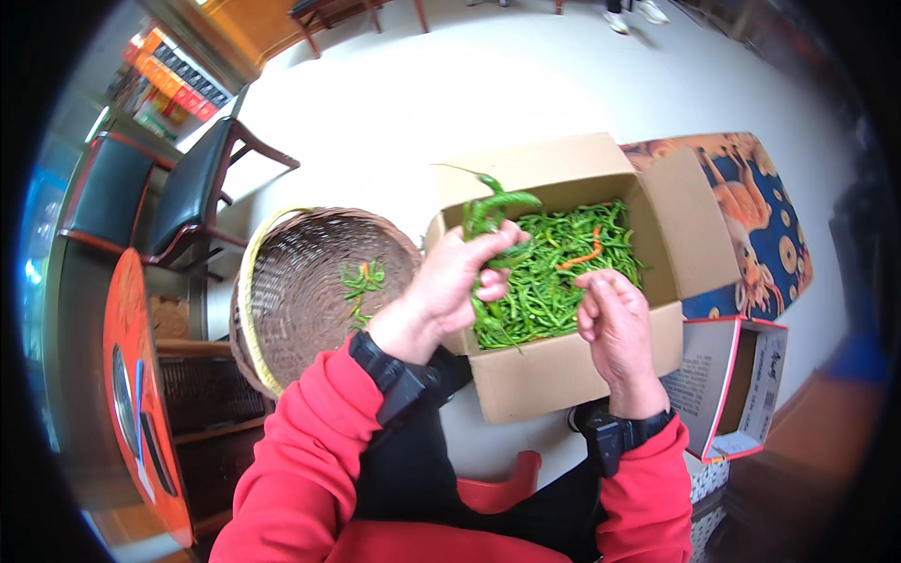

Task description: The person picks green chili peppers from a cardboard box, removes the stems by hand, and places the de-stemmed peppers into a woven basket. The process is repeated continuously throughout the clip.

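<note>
My left hand (464, 271) is closed around a bunch of long green chili peppers (503, 204), whose ends poke out above and below the fist. It hovers over the left side of an open cardboard box (542, 380). Inside the box lies a heap of green chili peppers (535, 295), with an orange-red pepper (583, 257) on top. Over the box's near right part is my right hand (616, 317), its fingers curled and thumb pinched to the index finger. I see nothing clearly between those fingertips. A round wicker basket (295, 317) left of the box holds a few green peppers (362, 278).
Black-seated chairs (186, 190) and an orange table (134, 331) stand at the left. A patterned mat or board (760, 225) lies right of the box, near an open printed carton (725, 387). A red stool (503, 485) shows between my legs. Another person's shoes (616, 22) are at the far top.
</note>
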{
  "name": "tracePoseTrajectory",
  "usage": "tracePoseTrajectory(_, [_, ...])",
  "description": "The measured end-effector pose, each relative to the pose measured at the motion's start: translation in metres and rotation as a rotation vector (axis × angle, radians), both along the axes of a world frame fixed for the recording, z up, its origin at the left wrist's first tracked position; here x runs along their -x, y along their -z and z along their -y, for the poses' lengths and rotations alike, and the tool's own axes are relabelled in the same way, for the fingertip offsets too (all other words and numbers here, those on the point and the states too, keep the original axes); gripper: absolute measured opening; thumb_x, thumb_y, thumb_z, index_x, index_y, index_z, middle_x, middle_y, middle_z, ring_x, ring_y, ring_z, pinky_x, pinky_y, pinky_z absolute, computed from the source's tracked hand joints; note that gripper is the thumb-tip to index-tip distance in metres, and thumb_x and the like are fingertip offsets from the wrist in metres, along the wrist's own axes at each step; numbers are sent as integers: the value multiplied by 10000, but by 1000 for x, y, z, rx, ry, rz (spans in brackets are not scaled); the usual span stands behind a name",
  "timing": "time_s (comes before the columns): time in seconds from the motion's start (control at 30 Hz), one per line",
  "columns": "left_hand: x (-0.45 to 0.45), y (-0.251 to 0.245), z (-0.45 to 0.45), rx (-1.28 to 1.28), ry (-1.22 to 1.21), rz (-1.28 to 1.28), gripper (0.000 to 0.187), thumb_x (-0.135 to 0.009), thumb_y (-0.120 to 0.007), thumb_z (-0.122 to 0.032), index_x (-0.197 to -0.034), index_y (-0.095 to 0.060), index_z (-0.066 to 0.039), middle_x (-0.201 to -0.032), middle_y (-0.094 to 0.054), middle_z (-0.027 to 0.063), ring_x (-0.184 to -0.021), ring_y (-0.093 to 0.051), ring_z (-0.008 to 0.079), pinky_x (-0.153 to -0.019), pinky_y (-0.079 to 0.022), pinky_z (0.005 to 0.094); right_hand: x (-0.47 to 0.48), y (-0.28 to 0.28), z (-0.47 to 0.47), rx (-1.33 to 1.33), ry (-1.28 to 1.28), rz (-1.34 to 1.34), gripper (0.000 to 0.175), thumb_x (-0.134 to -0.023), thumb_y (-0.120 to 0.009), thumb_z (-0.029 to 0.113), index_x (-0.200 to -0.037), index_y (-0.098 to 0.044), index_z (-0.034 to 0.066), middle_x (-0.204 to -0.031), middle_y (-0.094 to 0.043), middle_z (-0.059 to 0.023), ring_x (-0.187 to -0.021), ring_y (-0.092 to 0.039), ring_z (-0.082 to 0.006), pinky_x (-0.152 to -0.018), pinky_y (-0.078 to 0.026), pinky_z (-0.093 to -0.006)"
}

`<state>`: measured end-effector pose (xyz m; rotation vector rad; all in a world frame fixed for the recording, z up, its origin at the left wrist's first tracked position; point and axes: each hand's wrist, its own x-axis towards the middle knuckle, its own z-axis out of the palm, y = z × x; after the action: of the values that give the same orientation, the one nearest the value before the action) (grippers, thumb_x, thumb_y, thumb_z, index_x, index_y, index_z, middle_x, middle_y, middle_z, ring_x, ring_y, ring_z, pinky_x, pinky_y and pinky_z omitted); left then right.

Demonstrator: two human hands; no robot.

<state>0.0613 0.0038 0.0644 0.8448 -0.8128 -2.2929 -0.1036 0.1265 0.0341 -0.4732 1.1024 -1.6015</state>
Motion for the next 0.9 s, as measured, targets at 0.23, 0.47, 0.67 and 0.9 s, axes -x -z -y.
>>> tracePoseTrajectory(0.23, [62, 34, -31, -124, 243, 102, 135, -875, -578, -83, -1005, -550, -58, -756, -549, 8, -456, -378, 31, -390, -288, 173, 37, 25, 5, -77, 47, -51, 162, -951, -520, 181, -903, -546, 28, -571, -364, 58, -456, -306, -34, -413, -239, -198])
tracePoseTrajectory(0.47, [70, 45, -21, 153, 501, 260, 175, -874, -584, -100, -1043, -549, -71, -693, -501, -20, -449, -352, 20, -385, -244, 178, 52, 21, 13, -92, 69, -56, 244, -980, -457, 252, -988, -544, 24, -578, -309, 63, -472, -282, -33, -418, -236, -190])
tracePoseTrajectory(0.67, [63, 48, -17, 201, 411, 334, 185, -889, -575, -109, -1069, -541, -85, -704, -506, -24, -446, -349, 14, -386, -238, 180, 47, 18, 15, -16, 59, -41, 211, -951, -529, 221, -1011, -560, 21, -594, -408, 80, -493, -332, -4, -434, -254, -183])
tracePoseTrajectory(0.9, [60, 47, -15, 309, 401, 328, 225, -877, -622, -151, -1083, -555, -89, -708, -524, -33, -456, -356, 9, -401, -256, 180, 41, 23, 20, -48, 114, -304, 48, -892, -608, 80, -907, -582, 42, -712, -522, 66, -628, -413, 7, -561, -340, -160])
